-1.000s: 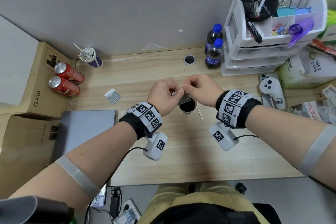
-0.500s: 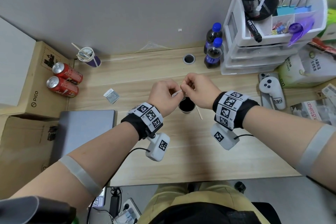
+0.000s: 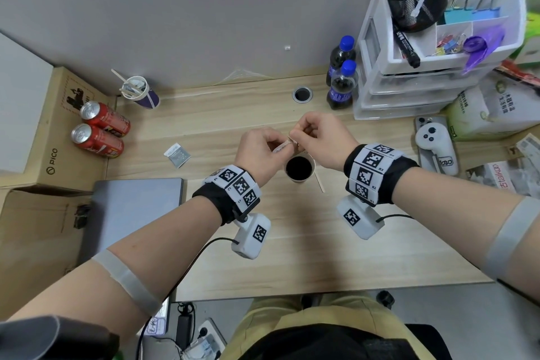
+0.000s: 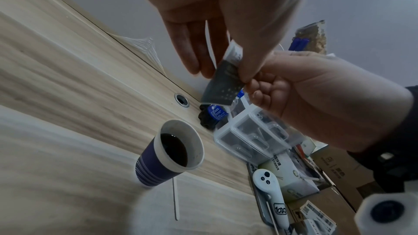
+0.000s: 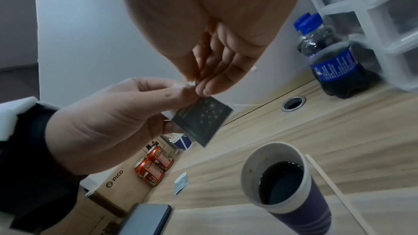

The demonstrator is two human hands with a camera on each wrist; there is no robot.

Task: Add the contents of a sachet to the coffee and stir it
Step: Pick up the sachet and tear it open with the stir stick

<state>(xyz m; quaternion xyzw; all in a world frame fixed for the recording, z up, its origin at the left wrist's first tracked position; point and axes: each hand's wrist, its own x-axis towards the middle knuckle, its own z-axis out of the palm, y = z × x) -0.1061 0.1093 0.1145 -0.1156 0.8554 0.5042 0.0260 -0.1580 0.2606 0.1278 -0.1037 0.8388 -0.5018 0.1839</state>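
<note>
Flat foil sachet (image 4: 222,85) pinched by both hands' fingers (image 5: 181,94) above round paper cup (image 3: 299,168)

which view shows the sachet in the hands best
The right wrist view: the sachet faces the camera, pinched at its top by both hands above the coffee cup. The left wrist view shows it darker and partly covered by fingers; the head view shows only an edge.
</note>
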